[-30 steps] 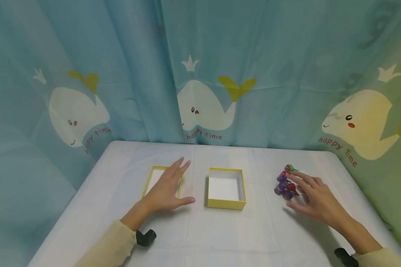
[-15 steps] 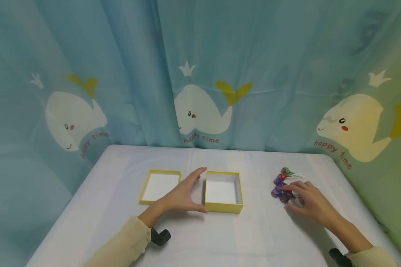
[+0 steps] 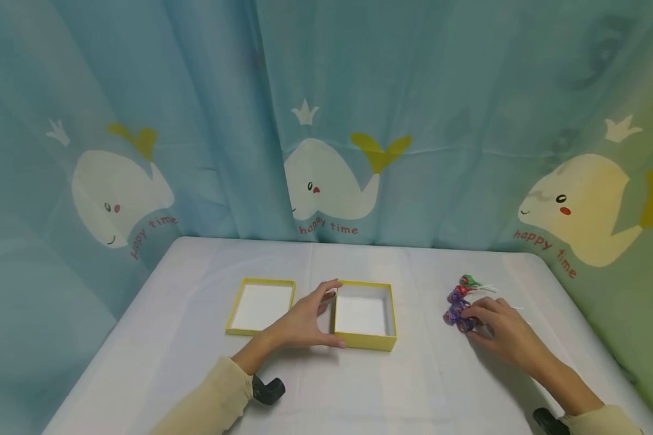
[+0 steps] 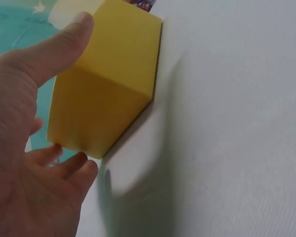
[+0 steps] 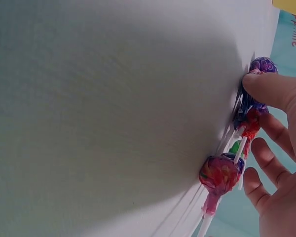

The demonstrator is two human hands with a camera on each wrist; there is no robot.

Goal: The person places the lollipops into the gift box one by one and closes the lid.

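Observation:
My left hand [image 3: 307, 320] spans the left side of an open yellow box [image 3: 364, 342] with a white inside. In the left wrist view, its thumb lies along one side of the box and the curled fingertips meet the far edge. At the right, my right hand [image 3: 506, 335] pinches a purple-wrapped lollipop [image 5: 263, 64] at the near end of a small group. The thumb presses on that wrapper, while the other fingers curl beside a red lollipop [image 5: 251, 126]. A multicoloured lollipop [image 5: 219, 175] with a white stick lies closer to the wrist camera.
A shallow yellow-rimmed lid [image 3: 262, 307], white inside, lies left of the box. A green lollipop [image 3: 468, 280] is farthest back in the group. White cloth [image 3: 413, 386] covers the table, and a blue whale-print curtain [image 3: 446, 181] hangs behind it.
My left hand has moved right from over the lid to the box's left side. My right hand has closed its fingers onto the lollipops. The head view has shifted slightly.

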